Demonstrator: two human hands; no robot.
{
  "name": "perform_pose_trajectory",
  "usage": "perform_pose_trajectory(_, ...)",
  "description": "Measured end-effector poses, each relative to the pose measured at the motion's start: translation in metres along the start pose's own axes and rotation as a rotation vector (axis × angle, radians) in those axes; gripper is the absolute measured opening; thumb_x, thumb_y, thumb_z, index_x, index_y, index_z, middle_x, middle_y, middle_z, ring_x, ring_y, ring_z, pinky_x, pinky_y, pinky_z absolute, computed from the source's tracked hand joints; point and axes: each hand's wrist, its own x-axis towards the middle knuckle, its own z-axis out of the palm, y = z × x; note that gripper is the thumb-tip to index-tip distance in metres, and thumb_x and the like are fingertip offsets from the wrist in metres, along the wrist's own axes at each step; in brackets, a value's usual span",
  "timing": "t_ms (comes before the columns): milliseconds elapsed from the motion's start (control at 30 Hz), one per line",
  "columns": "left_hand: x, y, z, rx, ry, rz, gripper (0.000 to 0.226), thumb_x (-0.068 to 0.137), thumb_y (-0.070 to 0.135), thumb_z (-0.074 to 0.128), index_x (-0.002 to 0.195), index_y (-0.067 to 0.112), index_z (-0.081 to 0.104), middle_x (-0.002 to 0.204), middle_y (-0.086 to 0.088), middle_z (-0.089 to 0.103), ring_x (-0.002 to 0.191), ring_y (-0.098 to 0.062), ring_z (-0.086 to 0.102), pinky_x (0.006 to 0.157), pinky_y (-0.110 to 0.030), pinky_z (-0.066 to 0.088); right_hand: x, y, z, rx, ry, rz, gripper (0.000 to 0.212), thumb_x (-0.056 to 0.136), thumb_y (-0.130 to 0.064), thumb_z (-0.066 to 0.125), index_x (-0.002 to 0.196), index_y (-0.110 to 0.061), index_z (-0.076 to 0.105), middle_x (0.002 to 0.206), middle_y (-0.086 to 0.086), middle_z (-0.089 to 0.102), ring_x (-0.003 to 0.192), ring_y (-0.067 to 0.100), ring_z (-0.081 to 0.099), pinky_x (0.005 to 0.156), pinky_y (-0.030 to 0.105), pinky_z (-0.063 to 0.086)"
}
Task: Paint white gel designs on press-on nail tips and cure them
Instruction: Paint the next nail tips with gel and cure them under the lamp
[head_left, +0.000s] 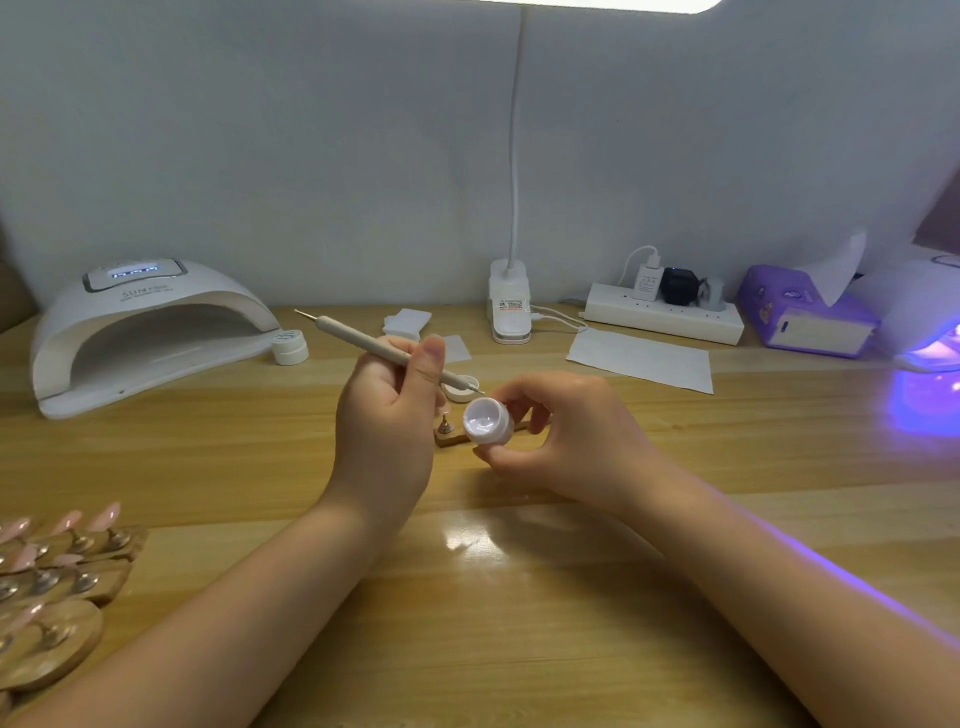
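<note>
At frame centre, the dotting pen is gripped by the left hand, its long axis slanting from upper left down to lower right. Its lower tip lies just above the tilted open jar of white gel, pinched in the right hand; a short dip down-right is probably next.

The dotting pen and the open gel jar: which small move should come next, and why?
Probably dip the pen tip into the jar. The left hand grips the pen with its lower tip just above the jar's rim; the right hand holds the jar tilted toward it, lid off, white gel showing.
</note>
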Motion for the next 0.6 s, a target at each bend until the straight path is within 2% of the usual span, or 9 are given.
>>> perform_pose_trajectory(167,0.003,0.005,-0.001,-0.07,0.062,-0.136,0.034,0.094,0.042,0.051,0.076,0.014,0.055,0.049,0.012,0.052,0.048,0.001,0.049,0.049,-0.013,0.043,0.0,0.0,-0.001,0.003,-0.009,0.007,0.033,0.072,-0.04,0.079,0.1,-0.026,0.07,0.087,-0.017,0.067,0.076,-0.001,0.055,0.069,0.025,0.05)
perform_pose_trajectory(300,0.004,0.009,-0.001,-0.19,0.084,-0.284,0.039,0.093,0.047,0.052,0.078,0.01,0.053,0.049,0.011,0.045,0.048,-0.005,0.043,0.05,-0.019,0.042,0.0,-0.001,-0.001,0.009,-0.005,0.012,0.034,0.071,-0.042,0.079,0.1,-0.026,0.07,0.087,-0.015,0.068,0.076,0.001,0.057,0.07,0.026,0.05)
perform_pose_trajectory(400,0.003,0.013,0.0,-0.283,0.088,-0.36,0.039,0.093,0.047,0.053,0.075,0.013,0.05,0.049,0.011,0.042,0.046,-0.007,0.041,0.052,-0.023,0.038,0.0,-0.001,0.0,0.027,0.011,0.017,0.035,0.069,-0.045,0.081,0.096,-0.025,0.071,0.083,-0.016,0.068,0.071,-0.003,0.056,0.066,0.021,0.047)
perform_pose_trajectory(467,0.002,0.015,0.001,-0.328,0.083,-0.398,0.039,0.093,0.047,0.053,0.071,0.015,0.047,0.048,0.009,0.039,0.045,-0.008,0.039,0.049,-0.024,0.035,0.0,-0.001,0.0,0.035,0.013,0.016,0.038,0.066,-0.05,0.081,0.094,-0.025,0.071,0.08,-0.018,0.067,0.068,-0.004,0.055,0.062,0.018,0.044)
perform_pose_trajectory(600,0.001,0.016,0.003,-0.398,0.065,-0.47,0.038,0.093,0.047,0.053,0.073,0.015,0.049,0.048,0.008,0.036,0.042,-0.008,0.036,0.041,-0.021,0.031,-0.001,-0.001,0.001,0.049,0.026,0.029,0.042,0.062,-0.055,0.081,0.091,-0.027,0.071,0.078,-0.017,0.067,0.067,-0.003,0.056,0.061,0.021,0.046)
